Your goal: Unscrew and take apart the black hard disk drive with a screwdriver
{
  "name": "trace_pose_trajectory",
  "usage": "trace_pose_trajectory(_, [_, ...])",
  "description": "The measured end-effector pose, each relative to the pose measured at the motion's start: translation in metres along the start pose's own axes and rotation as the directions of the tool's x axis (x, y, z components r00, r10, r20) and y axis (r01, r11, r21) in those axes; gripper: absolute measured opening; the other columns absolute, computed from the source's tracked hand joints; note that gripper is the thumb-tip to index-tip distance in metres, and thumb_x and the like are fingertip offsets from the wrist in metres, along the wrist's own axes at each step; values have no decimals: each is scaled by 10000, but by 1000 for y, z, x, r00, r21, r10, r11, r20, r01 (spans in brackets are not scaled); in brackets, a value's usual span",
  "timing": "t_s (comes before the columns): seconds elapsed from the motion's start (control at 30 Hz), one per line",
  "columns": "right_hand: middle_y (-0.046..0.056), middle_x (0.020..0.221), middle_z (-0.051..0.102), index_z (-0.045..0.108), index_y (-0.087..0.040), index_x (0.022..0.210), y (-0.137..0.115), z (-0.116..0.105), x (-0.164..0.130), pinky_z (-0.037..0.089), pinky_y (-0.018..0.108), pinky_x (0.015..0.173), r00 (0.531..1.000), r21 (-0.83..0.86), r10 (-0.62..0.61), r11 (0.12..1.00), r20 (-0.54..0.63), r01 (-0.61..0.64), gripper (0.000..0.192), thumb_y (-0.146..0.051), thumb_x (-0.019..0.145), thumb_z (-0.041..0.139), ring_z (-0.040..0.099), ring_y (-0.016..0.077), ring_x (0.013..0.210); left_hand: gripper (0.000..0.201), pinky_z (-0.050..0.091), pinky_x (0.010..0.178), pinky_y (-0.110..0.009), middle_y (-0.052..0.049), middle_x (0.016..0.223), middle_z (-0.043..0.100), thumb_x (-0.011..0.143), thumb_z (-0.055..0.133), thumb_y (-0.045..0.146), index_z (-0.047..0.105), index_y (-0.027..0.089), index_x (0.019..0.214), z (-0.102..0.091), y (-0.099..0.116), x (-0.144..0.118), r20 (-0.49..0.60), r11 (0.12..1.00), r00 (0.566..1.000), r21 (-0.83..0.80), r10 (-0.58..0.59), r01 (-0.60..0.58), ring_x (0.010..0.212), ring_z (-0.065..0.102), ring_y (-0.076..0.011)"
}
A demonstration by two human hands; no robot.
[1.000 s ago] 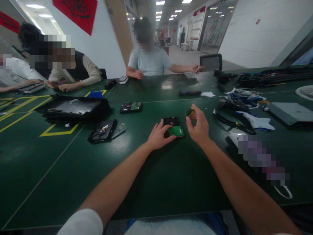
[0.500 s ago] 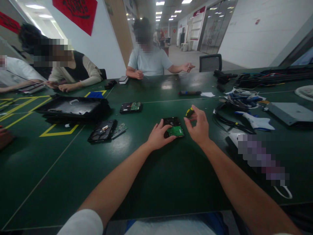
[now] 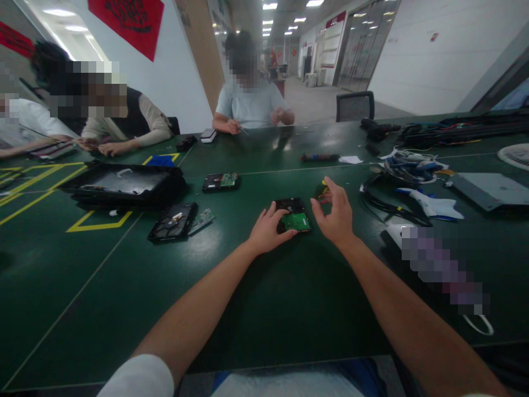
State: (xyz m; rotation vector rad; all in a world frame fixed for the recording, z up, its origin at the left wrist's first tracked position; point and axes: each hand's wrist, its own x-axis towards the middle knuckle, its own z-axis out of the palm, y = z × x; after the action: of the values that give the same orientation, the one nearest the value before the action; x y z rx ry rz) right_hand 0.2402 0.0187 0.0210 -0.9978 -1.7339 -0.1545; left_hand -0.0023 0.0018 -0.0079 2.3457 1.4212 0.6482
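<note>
A hard drive with a green circuit board lies board side up on the green table in front of me. My left hand grips it from the left, thumb along the near edge and fingers on its top. Just right of the drive, my right hand pinches a small yellow and black screwdriver by its handle. Its tip is too small to make out. To the left lie another hard drive and a loose circuit board; a third hard drive is farther back.
A stack of black trays stands at the left. Black cables, a blue and white glove, a grey metal box and a blurred-out long object lie at the right. Co-workers sit across the table and at the left.
Both my hands stay in place; the screwdriver handle shows less yellow. The person opposite has drawn an outstretched hand inward. A dark reddish shape at the left edge has gone from view.
</note>
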Motion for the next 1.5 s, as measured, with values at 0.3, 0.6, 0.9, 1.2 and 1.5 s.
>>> trace_pose_trajectory(0.3, [138, 1328, 632, 412, -291, 1640, -1, -1, 0, 671, 522, 894, 1000, 1, 2, 1000, -9, -2, 650, -323, 1028, 627, 696, 248, 938, 683, 238, 1348, -592, -203, 1733, 403, 949, 684, 658, 587, 242, 1482, -1, 1, 0, 8, 1000, 1000, 6, -8, 8, 1691, 201, -348])
trace_pose_trajectory(0.6, [127, 1313, 634, 436, -294, 1621, 0, 0, 0, 682, 472, 839, 1000, -7, 8, 1000, -11, -8, 626, -316, 1024, 621, 692, 236, 932, 654, 246, 1342, -610, -187, 1743, 393, 948, 687, 651, 598, 258, 1463, -3, 3, 0, 11, 1000, 1000, 5, -7, 7, 1690, 203, -355])
trace_pose_trajectory(0.9, [146, 1352, 643, 400, -291, 1641, 0, 0, -1, 668, 541, 931, 1000, -13, 24, 1000, 6, -23, 627, -343, 1044, 586, 702, 267, 989, 650, 239, 1346, -599, -175, 1743, 398, 949, 684, 659, 602, 263, 1457, -3, 3, 0, 13, 1000, 1000, 3, -13, 13, 1693, 192, -344])
trace_pose_trajectory(1.2, [145, 1338, 644, 423, -280, 1623, 3, 1, -2, 682, 521, 883, 1000, -2, 17, 1000, -14, -17, 633, -369, 1031, 628, 712, 263, 977, 669, 225, 1350, -596, -184, 1736, 408, 954, 666, 675, 592, 260, 1475, -3, 2, 1, 29, 1000, 999, 7, -13, 13, 1700, 163, -329])
trace_pose_trajectory(1.5, [142, 1354, 641, 402, -291, 1638, 2, 2, -2, 678, 524, 896, 1000, 4, 11, 1000, -13, -11, 650, -325, 1024, 614, 721, 265, 975, 672, 227, 1354, -594, -170, 1745, 394, 951, 666, 685, 593, 262, 1468, -2, 2, 0, 30, 1000, 999, 7, -15, 15, 1698, 168, -341])
